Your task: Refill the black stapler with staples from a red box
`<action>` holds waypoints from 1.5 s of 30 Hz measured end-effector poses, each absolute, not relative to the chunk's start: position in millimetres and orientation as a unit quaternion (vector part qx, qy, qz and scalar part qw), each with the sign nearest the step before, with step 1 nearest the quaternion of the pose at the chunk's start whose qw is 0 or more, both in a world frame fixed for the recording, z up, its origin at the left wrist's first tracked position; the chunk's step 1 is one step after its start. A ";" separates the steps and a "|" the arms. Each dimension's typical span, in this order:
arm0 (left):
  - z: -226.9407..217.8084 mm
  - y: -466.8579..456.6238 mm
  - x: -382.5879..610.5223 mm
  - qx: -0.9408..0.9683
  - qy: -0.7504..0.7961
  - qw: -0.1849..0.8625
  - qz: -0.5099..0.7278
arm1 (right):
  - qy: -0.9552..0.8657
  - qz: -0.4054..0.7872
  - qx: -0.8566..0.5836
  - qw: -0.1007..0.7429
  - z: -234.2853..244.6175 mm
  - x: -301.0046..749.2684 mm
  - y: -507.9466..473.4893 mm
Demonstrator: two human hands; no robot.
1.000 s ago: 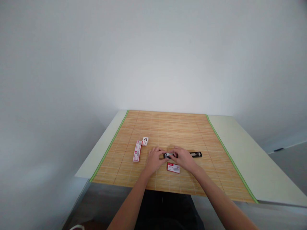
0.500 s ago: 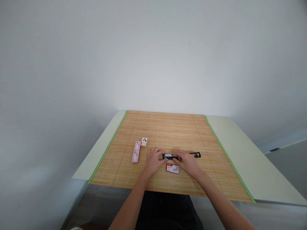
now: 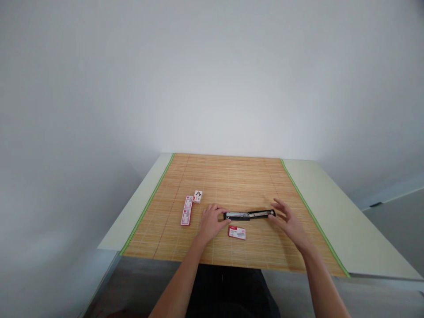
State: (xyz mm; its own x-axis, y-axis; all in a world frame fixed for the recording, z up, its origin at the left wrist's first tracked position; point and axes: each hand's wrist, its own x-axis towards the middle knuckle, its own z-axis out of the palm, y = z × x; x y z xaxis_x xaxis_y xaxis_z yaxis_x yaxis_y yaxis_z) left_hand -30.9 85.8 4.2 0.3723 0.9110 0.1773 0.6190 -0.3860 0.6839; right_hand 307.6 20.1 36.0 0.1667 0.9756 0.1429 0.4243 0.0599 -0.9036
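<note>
A black stapler (image 3: pixel 249 216) lies folded fully out on the bamboo mat, its metal insides facing up. Its left end sits between the thumb and fingers of my left hand (image 3: pixel 212 222). My right hand (image 3: pixel 291 224) is at the other end with fingers apart, the thumb close to or touching the tip; I cannot tell which. Just below the stapler is a small red and white staple box (image 3: pixel 237 232).
To the left stand two more red and white boxes (image 3: pixel 187 210) in a line and a small white box (image 3: pixel 198 196) with a dark picture. The bamboo mat (image 3: pixel 228 176) has green edges and covers most of a white table (image 3: pixel 334 207) against the wall.
My right hand has let go of the stapler's middle and moved right to its far end, fingers now spread. My left hand keeps its place on the left end.
</note>
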 end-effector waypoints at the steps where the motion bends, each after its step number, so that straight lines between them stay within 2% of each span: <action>1: 4.3 85.9 -31.0 0.785 0.488 0.263 0.277 | -0.542 0.373 -0.593 0.466 28.5 312.4 18.8; 4: 5.3 86.0 -30.9 0.786 0.489 0.260 0.275 | -0.483 0.473 -0.540 0.502 12.3 307.9 20.6; 8: 8.3 85.4 -31.0 0.790 0.483 0.262 0.273 | -0.494 0.463 -0.514 0.527 19.2 285.4 34.6; 12: 9.8 83.9 -31.3 0.788 0.484 0.263 0.276 | -0.579 0.445 -0.508 0.456 44.7 252.7 51.7; 18: 7.1 84.9 -31.2 0.786 0.487 0.255 0.282 | -0.761 0.281 -0.489 0.320 54.6 189.8 72.4; 22: 7.8 83.3 -30.3 0.773 0.491 0.252 0.313 | -0.769 0.261 -0.500 0.302 48.8 185.2 79.1; 27: 15.4 59.2 -26.0 0.765 0.475 0.257 0.351 | -0.715 0.281 -0.550 0.327 35.6 211.6 74.9; 32: 23.5 32.1 -16.7 0.848 0.389 0.251 0.260 | -0.637 0.326 -0.583 0.385 8.4 227.4 62.4; 38: 19.7 35.6 -15.4 0.797 0.510 0.210 0.247 | -0.558 0.391 -0.584 0.441 -7.9 231.2 45.3; 45: 25.6 42.9 -39.9 0.824 0.444 0.289 0.203 | -0.494 0.465 -0.563 0.472 -5.6 226.3 29.5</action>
